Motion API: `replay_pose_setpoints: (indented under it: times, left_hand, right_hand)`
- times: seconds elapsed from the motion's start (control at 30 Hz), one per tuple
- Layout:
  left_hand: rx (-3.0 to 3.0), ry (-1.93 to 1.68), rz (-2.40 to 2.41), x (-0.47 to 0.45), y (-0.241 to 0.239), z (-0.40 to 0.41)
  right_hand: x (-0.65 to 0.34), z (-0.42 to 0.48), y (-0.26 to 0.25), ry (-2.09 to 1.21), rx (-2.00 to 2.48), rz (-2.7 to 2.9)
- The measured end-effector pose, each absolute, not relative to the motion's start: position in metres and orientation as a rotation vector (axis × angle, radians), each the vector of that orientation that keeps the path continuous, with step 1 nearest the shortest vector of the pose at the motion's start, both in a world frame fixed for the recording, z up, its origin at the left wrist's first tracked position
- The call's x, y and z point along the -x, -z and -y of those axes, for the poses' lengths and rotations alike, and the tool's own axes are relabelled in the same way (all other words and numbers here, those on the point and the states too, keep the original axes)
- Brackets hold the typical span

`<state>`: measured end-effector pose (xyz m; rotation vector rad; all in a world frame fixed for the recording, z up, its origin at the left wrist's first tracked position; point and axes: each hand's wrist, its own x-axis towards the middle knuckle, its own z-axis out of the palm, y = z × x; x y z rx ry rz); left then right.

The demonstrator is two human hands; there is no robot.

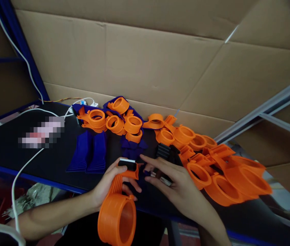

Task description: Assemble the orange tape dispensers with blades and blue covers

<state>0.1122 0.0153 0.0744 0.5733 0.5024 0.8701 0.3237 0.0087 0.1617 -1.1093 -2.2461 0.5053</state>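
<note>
My left hand is closed around the head of an orange tape dispenser, its ring hanging below. A black piece with a white toothed edge sits at the dispenser's head, under my left thumb. Just to the right is my right hand, its index finger stretched toward the dispenser and its thumb apart from it. Below its palm shows a light metallic strip; a small dark blue spot by the fingertips is too hidden to name. Small dark blue parts lie beyond both hands.
Orange dispensers are heaped at the back, and more orange dispensers at the right. Dark blue curved plates stand left of centre. Black ribbed parts lie mid-table. A white cable crosses the left side; cardboard walls the back.
</note>
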Motion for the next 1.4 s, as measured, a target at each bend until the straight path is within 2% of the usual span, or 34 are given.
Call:
replay_pose_setpoints:
  times: [0.33, 0.97, 1.23, 1.4]
  left_hand:
    - [-0.482, -0.8, -0.565, -0.11, -0.069, -0.017]
    - [-0.506, -0.893, -0.584, -0.116, -0.068, -0.017]
    - [-0.568, -0.913, -0.572, -0.115, -0.075, -0.016]
    - [-0.594, -0.931, -0.611, -0.119, -0.081, -0.009]
  right_hand:
    - [-0.311, -0.016, -0.134, -0.488, 1.096, 2.118]
    - [-0.31, -0.014, -0.126, -0.438, 0.998, 2.156]
    - [-0.306, -0.013, -0.12, -0.312, 0.933, 2.136]
    - [-0.309, -0.008, -0.12, -0.393, 1.014, 2.112]
